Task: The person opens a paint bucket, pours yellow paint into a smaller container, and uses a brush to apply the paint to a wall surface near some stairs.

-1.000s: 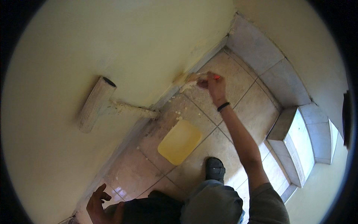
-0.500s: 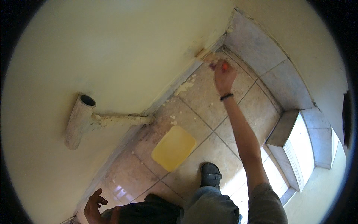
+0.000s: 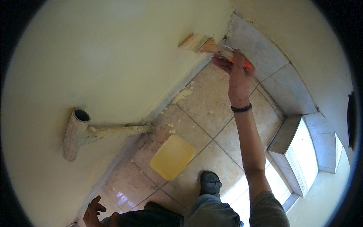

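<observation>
My right hand is closed around the handle of a wide paintbrush, which has a wooden body and an orange-red end. The brush reaches left, its bristles blurred against the pale yellow wall just above the baseboard near the corner. At the lower left, my left hand holds nothing; its fingers are bent and apart, close to the wall. A shallow yellow plastic tub stands on the tiled floor in front of my shoe.
A hollow, paint-stained tube on a side arm sticks out by the wall's base at left. Pale paint splashes dot the floor along the baseboard. Tiled skirting and a tiled step border the right side. My dark shoe stands near the tub.
My right hand has risen from low by the corner and moved slightly right, bringing the brush up onto the wall, now plainly visible. My left hand stays about where it was.
</observation>
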The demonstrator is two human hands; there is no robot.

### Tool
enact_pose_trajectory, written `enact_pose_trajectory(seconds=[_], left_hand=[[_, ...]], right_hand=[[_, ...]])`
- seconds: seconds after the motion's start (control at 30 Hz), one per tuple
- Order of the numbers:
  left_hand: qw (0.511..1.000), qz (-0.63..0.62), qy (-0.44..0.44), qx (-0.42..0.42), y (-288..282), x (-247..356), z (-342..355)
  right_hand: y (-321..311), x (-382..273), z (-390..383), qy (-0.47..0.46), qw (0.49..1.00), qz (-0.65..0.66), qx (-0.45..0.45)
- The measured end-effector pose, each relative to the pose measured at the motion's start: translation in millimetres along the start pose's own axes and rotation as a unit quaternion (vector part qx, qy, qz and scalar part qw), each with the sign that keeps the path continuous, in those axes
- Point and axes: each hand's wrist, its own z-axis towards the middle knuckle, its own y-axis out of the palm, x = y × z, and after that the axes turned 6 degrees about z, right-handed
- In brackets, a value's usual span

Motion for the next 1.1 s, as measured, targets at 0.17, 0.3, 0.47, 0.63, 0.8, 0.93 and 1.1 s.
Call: enact_pose_trajectory(seconds=[0.17, 0.3, 0.47, 0.63, 0.8, 0.93, 1.1], left_hand=[[1.0, -0.009, 0.015, 0.017, -0.2, -1.0, -0.5], [0.999, -0.008, 0.033, 0.024, -1.9, -3.2, -3.7], [1.0, -0.013, 0.004, 0.026, 8.6, -28.0, -18.8], [0.999, -0.013, 0.028, 0.029, -7.7, -13.2, -17.4], [0.997, -0.023, 0.061, 0.041, -7.3, -19.0, -20.1], [0.997, -0.015, 0.059, 0.055, -11.2, -22.1, -24.5], [0.996, -0.044, 0.059, 0.051, -16.5, -23.1, -31.4]], right_hand=[[-28.3, 34.6, -30.1, 0.002, 1.0, 0.01, 0.021], [-77.4, 87.9, -51.4, 0.09, 0.988, -0.113, 0.055], [-24.8, 65.0, -47.4, 0.051, 0.989, -0.131, 0.044], [18.2, -12.9, -27.1, -0.006, 0.998, 0.04, 0.039], [-56.8, 72.6, -48.9, -0.035, 0.997, -0.042, 0.046], [-66.4, 87.6, -74.0, 0.087, 0.992, -0.044, 0.084], [-46.2, 67.5, -19.7, 0.039, 0.978, -0.193, 0.063]])
